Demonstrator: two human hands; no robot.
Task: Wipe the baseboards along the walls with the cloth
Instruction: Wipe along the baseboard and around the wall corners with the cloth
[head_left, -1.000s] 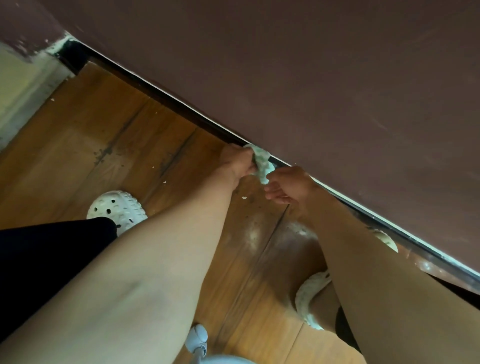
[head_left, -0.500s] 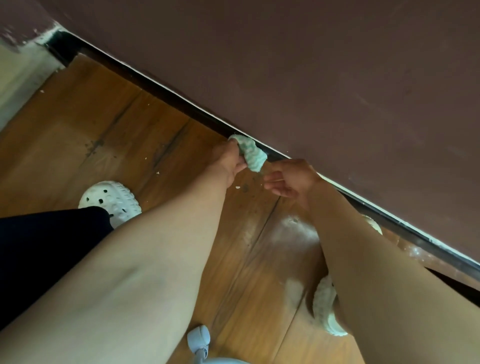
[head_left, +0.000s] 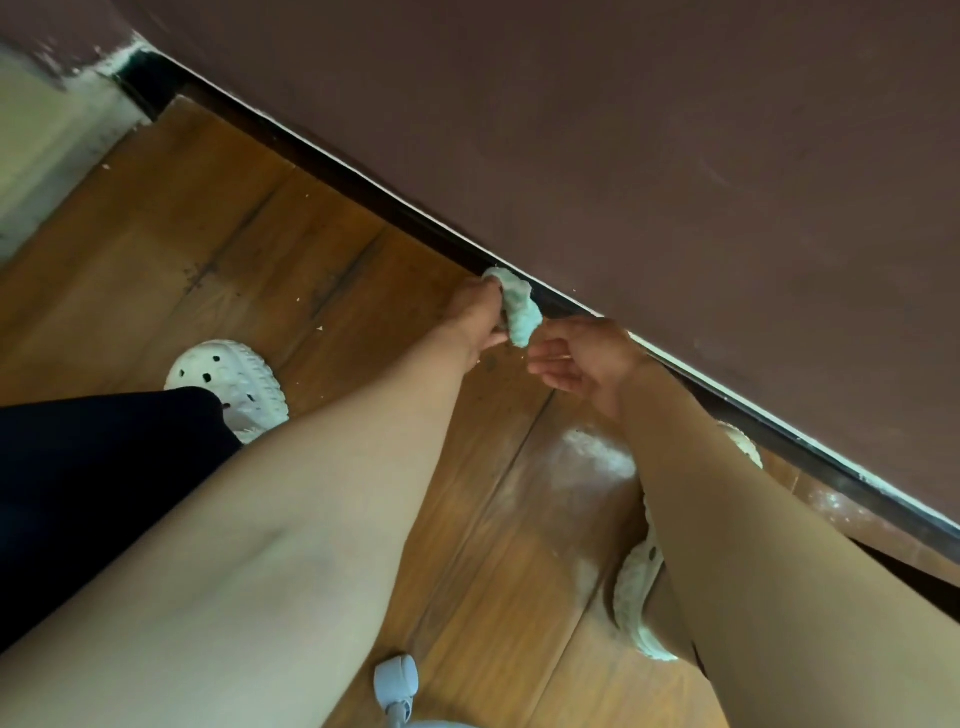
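Risk first: the baseboard (head_left: 363, 195) is a long dark strip where the maroon wall (head_left: 675, 156) meets the wood floor (head_left: 182, 234), and we judge that most of it, up to the far corner, is unwiped. The cloth (head_left: 517, 306) lies bunched against the strip's top edge; loosely bunched, it could ride off the narrow edge onto the wall. Our left hand (head_left: 475, 317) has its fingers clamped on the cloth. Our right hand (head_left: 576, 358) sits just beside it with fingers curled; whether they touch the cloth's lower end we cannot tell. White crumbs on the floor could be dragged along. Two white clogs (head_left: 228, 379) near the strip limit our reach.
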